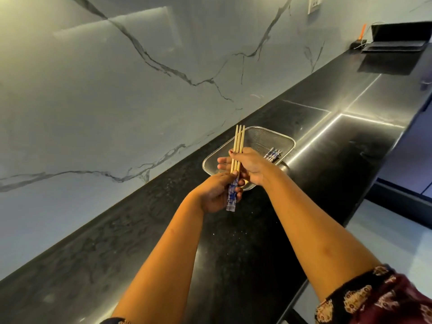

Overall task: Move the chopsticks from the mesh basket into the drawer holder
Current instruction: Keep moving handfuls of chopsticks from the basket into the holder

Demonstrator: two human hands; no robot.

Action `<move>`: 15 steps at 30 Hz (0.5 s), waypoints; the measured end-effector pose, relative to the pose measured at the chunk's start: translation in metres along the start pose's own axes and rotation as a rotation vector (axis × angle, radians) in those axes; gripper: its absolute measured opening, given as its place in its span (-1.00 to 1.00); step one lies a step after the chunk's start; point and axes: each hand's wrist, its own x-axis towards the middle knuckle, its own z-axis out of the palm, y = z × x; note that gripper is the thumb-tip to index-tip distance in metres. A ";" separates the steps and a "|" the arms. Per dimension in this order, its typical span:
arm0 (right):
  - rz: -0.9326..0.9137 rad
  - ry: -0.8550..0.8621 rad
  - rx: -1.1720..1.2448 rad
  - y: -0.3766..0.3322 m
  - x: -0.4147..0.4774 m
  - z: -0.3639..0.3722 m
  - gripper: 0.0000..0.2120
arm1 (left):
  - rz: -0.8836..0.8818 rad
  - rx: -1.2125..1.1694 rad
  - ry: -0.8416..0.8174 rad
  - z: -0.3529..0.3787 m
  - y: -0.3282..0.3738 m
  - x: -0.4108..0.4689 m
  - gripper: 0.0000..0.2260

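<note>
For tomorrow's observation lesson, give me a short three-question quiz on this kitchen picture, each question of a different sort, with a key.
1. True or false: the mesh basket is empty.
2. Which hand grips the held chopsticks by their blue-patterned ends? A. left B. right C. neither
3. Fill in: the basket stands on the black ____.
Key: 1. False; remaining chopsticks lie in it. 2. A; the left hand does, while the right hand pinches them higher up. 3. counter.

Mesh basket point(282, 137) on black counter point(233, 253)
</note>
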 end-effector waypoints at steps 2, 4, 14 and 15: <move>0.021 0.013 0.051 0.009 -0.011 0.000 -0.96 | 0.006 -0.020 0.029 0.005 -0.014 -0.006 -0.81; 0.035 0.055 0.079 0.016 -0.023 -0.002 -0.89 | 0.010 -0.038 0.039 0.010 -0.029 -0.012 -0.81; -0.095 0.246 0.202 0.044 -0.092 -0.006 -0.43 | -0.031 -0.067 -0.062 0.037 -0.110 -0.068 -0.81; -0.094 0.249 0.208 0.048 -0.099 -0.004 -0.39 | -0.028 -0.072 -0.071 0.038 -0.117 -0.075 -0.81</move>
